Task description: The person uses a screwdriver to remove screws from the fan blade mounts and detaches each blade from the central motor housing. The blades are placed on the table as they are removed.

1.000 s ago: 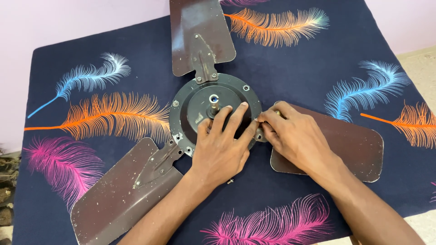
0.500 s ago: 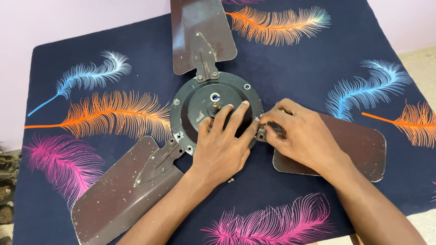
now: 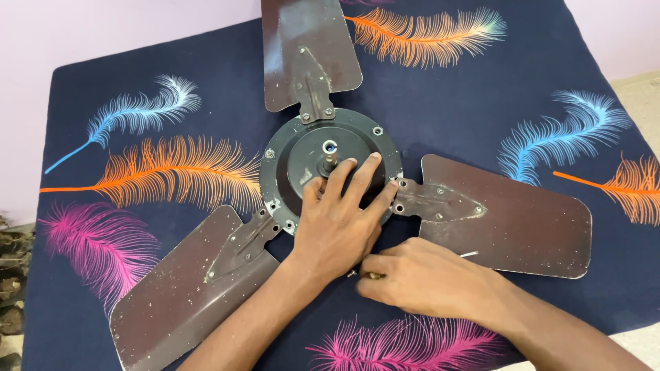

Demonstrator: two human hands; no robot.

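- Here, the left hand lies flat, fingers spread, on the fan hub.
- Right hand pinches a small screw on the cloth, just below the right blade's bracket.

The scene is lit brightly and evenly by soft, diffuse light; no single source can be made out. Only faint, short shadows are cast beneath the left hand and the right hand onto the dark navy cloth printed with coloured feathers. A dull sheen is seen on the 3 dusty brown metal fan blades, strongest on the upper blade, and a small highlight is caught on the round dark metal motor hub. Focus is held sharp across the centre. Slight wide-angle bending is noticed toward the frame edges, where detail is softened a little.
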